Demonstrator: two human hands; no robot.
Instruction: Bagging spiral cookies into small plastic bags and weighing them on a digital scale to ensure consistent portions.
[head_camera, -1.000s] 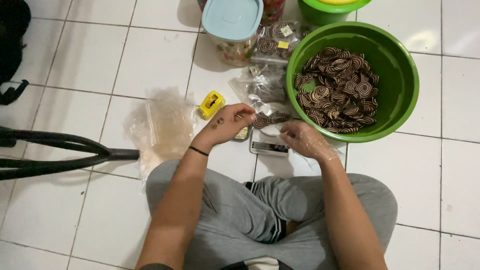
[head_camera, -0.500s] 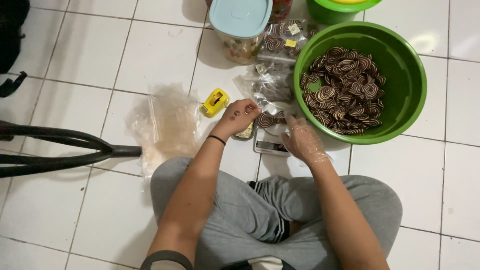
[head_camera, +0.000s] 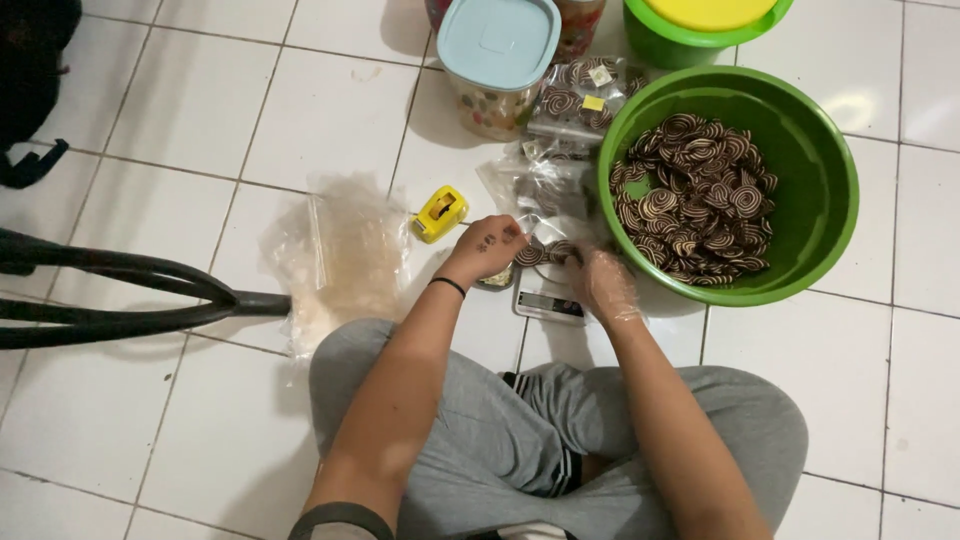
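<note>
I sit cross-legged on a white tiled floor. My left hand (head_camera: 486, 246) holds the mouth of a clear plastic bag (head_camera: 545, 250) with spiral brown-and-cream cookies in it, resting on a small grey scale (head_camera: 548, 304). My right hand (head_camera: 602, 282), in a thin clear glove, is at the bag's right side, fingers closed at its opening; whether a cookie is in them I cannot tell. A big green basin (head_camera: 812, 200) full of the same spiral cookies (head_camera: 692, 198) stands just to the right.
A yellow tape dispenser (head_camera: 441, 213) lies left of my hands. A pile of empty clear bags (head_camera: 340, 255) is further left. Filled cookie bags (head_camera: 580, 100), a tub with a pale blue lid (head_camera: 498, 60) and a green bucket with yellow lid (head_camera: 706, 28) stand behind. Black chair legs (head_camera: 120, 295) reach in at left.
The view has shifted so everything sits slightly lower and to the right. Both hands stay at the bag on the scale, and the right hand has drawn closer to the bag's mouth.
</note>
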